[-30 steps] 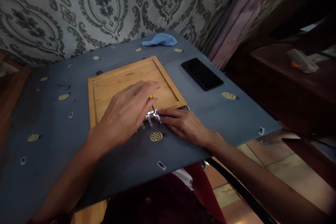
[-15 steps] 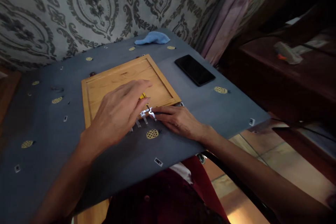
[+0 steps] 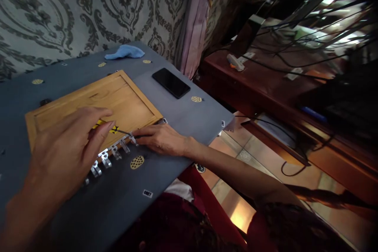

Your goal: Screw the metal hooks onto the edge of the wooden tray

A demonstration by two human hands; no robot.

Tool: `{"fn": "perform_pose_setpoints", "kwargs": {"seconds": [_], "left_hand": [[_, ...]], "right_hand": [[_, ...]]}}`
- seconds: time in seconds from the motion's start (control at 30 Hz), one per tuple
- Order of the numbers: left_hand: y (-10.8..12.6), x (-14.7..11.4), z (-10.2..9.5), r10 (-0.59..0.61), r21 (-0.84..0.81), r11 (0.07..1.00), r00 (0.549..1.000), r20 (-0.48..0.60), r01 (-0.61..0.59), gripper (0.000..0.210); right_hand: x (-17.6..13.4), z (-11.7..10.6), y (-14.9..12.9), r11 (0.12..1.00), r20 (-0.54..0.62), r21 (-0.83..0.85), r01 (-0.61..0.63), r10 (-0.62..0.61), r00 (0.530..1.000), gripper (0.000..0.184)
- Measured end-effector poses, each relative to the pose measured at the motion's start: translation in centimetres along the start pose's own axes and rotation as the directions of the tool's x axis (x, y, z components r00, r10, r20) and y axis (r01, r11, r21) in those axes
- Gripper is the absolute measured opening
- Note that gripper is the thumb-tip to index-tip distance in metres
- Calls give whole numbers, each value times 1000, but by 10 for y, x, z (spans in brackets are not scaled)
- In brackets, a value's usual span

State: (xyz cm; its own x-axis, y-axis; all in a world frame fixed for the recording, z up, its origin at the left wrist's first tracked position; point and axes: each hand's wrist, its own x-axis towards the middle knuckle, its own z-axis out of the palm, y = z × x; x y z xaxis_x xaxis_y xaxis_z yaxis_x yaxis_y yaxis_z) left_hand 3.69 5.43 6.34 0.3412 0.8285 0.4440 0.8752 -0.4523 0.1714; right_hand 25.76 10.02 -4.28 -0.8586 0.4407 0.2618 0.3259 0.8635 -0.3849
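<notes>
My left hand (image 3: pixel 63 151) is closed around a small screwdriver (image 3: pixel 113 128) with a yellow and black handle. Its thin shaft points right, toward the far end of a metal hook strip (image 3: pixel 114 151). That strip lies along the near edge of a framed wooden panel (image 3: pixel 109 98), with several shiny hooks projecting toward me. At the strip's right end my right hand (image 3: pixel 167 139) rests low, fingers together and pinching at the last hook near the panel's corner. Whether the screwdriver's tip sits in a screw is too small to tell.
A black phone (image 3: pixel 171 82) lies right of the panel on the grey tablecloth (image 3: pixel 174 114). Toward the wall is a blue cloth (image 3: pixel 125 52). A dark object (image 3: pixel 45 102) sits behind the panel. Past the table's right edge stands a reddish-brown desk (image 3: pixel 218 61) with cables.
The view has swung right, so table and panel appear farther left. The screwdriver now leans more toward the strip's right end, and more hooks show. Both hands keep their holds.
</notes>
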Motion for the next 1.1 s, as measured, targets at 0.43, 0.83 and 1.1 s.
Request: {"fn": "perform_pose_setpoints", "kwargs": {"seconds": [0.43, 0.83, 1.1], "left_hand": [[0, 3, -2, -62, -47, 997, 998, -31, 61, 20], [3, 2, -7, 41, -33, 998, 997, -71, -44, 21], [6, 4, -9, -5, -126, 992, 1000, -26, 1, 18]], "right_hand": [[-2, 0, -1, 1000, -19, 1, 3, -3, 1000, 31], [-4, 4, 2, 999, -102, 42, 30, -26, 994, 31], [-3, 3, 2, 999, -125, 28, 29, -25, 992, 32]]}}
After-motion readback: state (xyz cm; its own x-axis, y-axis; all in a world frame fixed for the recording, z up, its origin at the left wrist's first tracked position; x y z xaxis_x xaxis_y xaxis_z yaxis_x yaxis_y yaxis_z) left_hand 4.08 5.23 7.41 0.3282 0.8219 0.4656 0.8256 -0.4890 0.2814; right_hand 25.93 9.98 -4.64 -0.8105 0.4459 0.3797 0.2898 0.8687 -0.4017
